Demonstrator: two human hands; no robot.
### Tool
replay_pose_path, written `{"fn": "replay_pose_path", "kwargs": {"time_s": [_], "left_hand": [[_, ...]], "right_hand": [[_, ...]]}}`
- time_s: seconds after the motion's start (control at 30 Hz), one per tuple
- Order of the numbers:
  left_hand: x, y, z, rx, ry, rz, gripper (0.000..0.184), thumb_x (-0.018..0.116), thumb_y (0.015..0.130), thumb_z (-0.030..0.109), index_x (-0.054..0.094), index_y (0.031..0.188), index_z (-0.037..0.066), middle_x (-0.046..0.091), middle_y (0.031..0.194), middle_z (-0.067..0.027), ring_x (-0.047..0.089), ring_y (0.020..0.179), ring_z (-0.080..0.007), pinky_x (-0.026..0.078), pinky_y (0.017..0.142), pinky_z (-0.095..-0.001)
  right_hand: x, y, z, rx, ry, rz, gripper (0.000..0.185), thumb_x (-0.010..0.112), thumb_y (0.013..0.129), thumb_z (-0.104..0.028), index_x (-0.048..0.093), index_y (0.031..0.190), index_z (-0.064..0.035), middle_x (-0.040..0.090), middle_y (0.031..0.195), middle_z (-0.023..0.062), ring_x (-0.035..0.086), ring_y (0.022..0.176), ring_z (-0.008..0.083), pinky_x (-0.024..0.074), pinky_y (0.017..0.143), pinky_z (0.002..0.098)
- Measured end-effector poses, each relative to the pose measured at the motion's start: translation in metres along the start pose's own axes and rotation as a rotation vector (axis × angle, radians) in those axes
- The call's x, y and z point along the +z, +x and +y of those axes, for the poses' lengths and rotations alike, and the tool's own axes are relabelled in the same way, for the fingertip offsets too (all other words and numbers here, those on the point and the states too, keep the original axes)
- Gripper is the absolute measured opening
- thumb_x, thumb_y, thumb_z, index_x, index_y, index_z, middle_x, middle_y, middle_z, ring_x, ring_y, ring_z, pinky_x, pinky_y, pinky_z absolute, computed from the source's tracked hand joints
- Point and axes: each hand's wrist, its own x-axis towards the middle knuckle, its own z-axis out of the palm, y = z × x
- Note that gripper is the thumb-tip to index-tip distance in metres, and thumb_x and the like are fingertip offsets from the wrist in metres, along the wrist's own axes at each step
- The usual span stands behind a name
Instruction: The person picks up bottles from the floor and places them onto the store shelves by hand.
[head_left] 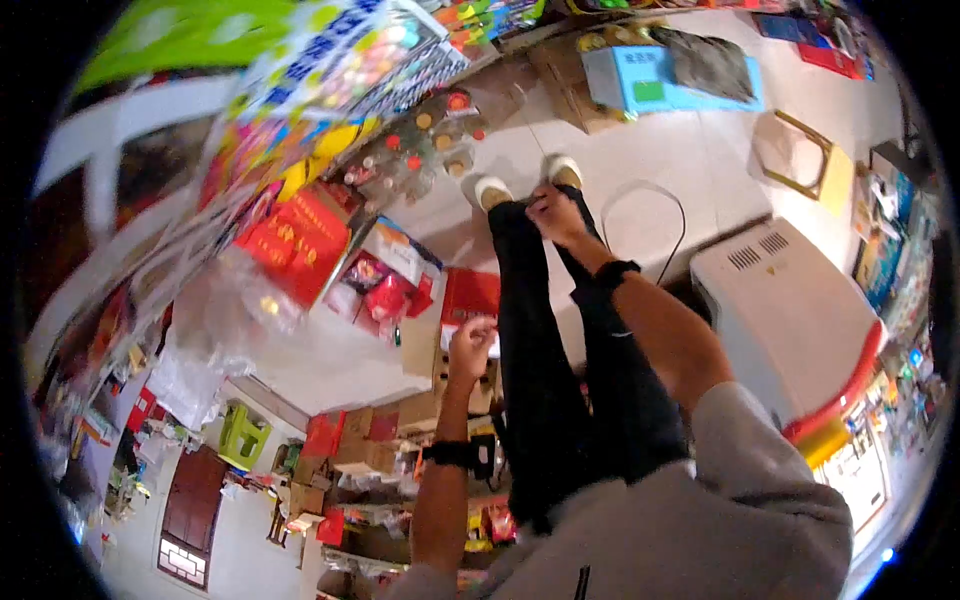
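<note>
My left hand hangs beside my left leg, in front of a red box. Its fingers are loosely bent and slightly apart, with nothing seen in them. My right hand is over the lower part of my dark trousers, its fingers curled in and no object showing. Whether it touches the cloth I cannot tell. Each wrist has a black band, the right one and the left one. Below the right hand are my light shoes on the tiled floor.
Clear bottles with red and orange caps stand left of my feet. A red bag and an open carton are nearby. A blue box lies ahead. On the right are a wire loop and a large pale cabinet.
</note>
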Motion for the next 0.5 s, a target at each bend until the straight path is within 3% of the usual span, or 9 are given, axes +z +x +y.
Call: {"fn": "replay_pose_path", "kwargs": {"time_s": [0.03, 0.07, 0.13, 0.17, 0.23, 0.33, 0.37, 0.47, 0.5], "left_hand": [[0.012, 0.025, -0.029, -0.058, -0.218, -0.031, 0.024, 0.071, 0.091, 0.011, 0.068, 0.114, 0.003, 0.072, 0.098, -0.0089, 0.068, 0.089, -0.0164, 0.054, 0.082, -0.0313], [0.021, 0.039, -0.001, -0.043, -0.184, 0.041, 0.026, 0.071, 0.092, 0.014, 0.066, 0.115, 0.003, 0.071, 0.097, -0.0081, 0.069, 0.087, -0.0172, 0.054, 0.081, -0.0297], [0.045, 0.084, -0.008, -0.023, -0.309, -0.02, 0.026, 0.068, 0.096, 0.018, 0.065, 0.116, 0.002, 0.07, 0.099, -0.0088, 0.07, 0.09, -0.0179, 0.055, 0.081, -0.0291], [0.06, 0.108, 0.002, -0.071, -0.357, 0.008, 0.027, 0.067, 0.097, 0.02, 0.065, 0.117, 0.001, 0.07, 0.101, -0.0099, 0.069, 0.093, -0.0184, 0.056, 0.082, -0.03], [0.089, 0.136, 0.013, -0.14, -0.46, -0.008, 0.033, 0.064, 0.099, 0.025, 0.062, 0.122, 0.002, 0.068, 0.107, -0.0123, 0.068, 0.1, -0.0201, 0.056, 0.089, -0.0331], [0.124, 0.17, 0.0, -0.169, -0.504, -0.105, 0.039, 0.061, 0.102, 0.032, 0.059, 0.127, 0.003, 0.067, 0.113, -0.0139, 0.066, 0.107, -0.0217, 0.054, 0.095, -0.0351], [0.134, 0.176, -0.006, -0.159, -0.496, -0.117, 0.038, 0.06, 0.102, 0.033, 0.06, 0.126, 0.003, 0.067, 0.112, -0.0138, 0.066, 0.106, -0.0215, 0.054, 0.095, -0.0353], [0.139, 0.186, -0.017, -0.159, -0.419, -0.151, 0.038, 0.059, 0.103, 0.033, 0.06, 0.124, 0.002, 0.066, 0.109, -0.0137, 0.066, 0.103, -0.0211, 0.054, 0.095, -0.0359], [0.138, 0.187, -0.019, -0.166, -0.433, -0.142, 0.039, 0.059, 0.103, 0.034, 0.06, 0.124, 0.001, 0.066, 0.109, -0.0132, 0.066, 0.102, -0.021, 0.055, 0.095, -0.0361]], "right_hand": [[0.028, 0.039, 0.027, -0.075, -0.036, 0.025, 0.054, 0.075, 0.084, -0.026, 0.054, 0.128, -0.0023, 0.072, 0.104, 0.0182, 0.071, 0.099, 0.0339, 0.0557, 0.086, 0.0418], [0.036, 0.064, 0.022, -0.066, -0.138, 0.006, 0.07, 0.076, 0.082, -0.027, 0.044, 0.139, -0.0029, 0.068, 0.118, 0.0208, 0.066, 0.109, 0.0405, 0.0525, 0.093, 0.0454], [0.057, 0.121, 0.03, -0.126, -0.238, 0.041, 0.08, 0.078, 0.08, -0.029, 0.038, 0.144, -0.0035, 0.058, 0.133, 0.0239, 0.058, 0.119, 0.0453, 0.0497, 0.098, 0.0481], [0.069, 0.154, 0.037, -0.135, -0.221, 0.039, 0.08, 0.078, 0.08, -0.029, 0.038, 0.144, -0.0035, 0.058, 0.133, 0.0239, 0.058, 0.119, 0.0453, 0.0497, 0.098, 0.0481], [0.094, 0.197, 0.047, -0.427, -0.165, 0.238, 0.081, 0.08, 0.079, -0.029, 0.04, 0.144, -0.0036, 0.052, 0.138, 0.0251, 0.054, 0.123, 0.0459, 0.049, 0.099, 0.0499], [0.101, 0.229, 0.028, -0.561, -0.09, 0.318, 0.074, 0.08, 0.079, -0.026, 0.045, 0.141, -0.0045, 0.049, 0.14, 0.0247, 0.053, 0.123, 0.0451, 0.0486, 0.099, 0.051], [0.114, 0.239, 0.029, -0.549, -0.121, 0.409, 0.065, 0.079, 0.078, -0.021, 0.052, 0.135, -0.0091, 0.05, 0.14, 0.0208, 0.054, 0.121, 0.0439, 0.0502, 0.097, 0.0502], [0.12, 0.257, 0.031, -0.491, -0.167, 0.367, 0.056, 0.078, 0.077, -0.018, 0.056, 0.129, -0.0136, 0.055, 0.136, 0.0163, 0.057, 0.118, 0.042, 0.0523, 0.093, 0.0489], [0.116, 0.258, 0.028, -0.528, -0.182, 0.391, 0.05, 0.076, 0.077, -0.015, 0.058, 0.124, -0.0153, 0.061, 0.127, 0.0145, 0.062, 0.111, 0.0394, 0.0547, 0.087, 0.0474]]}}
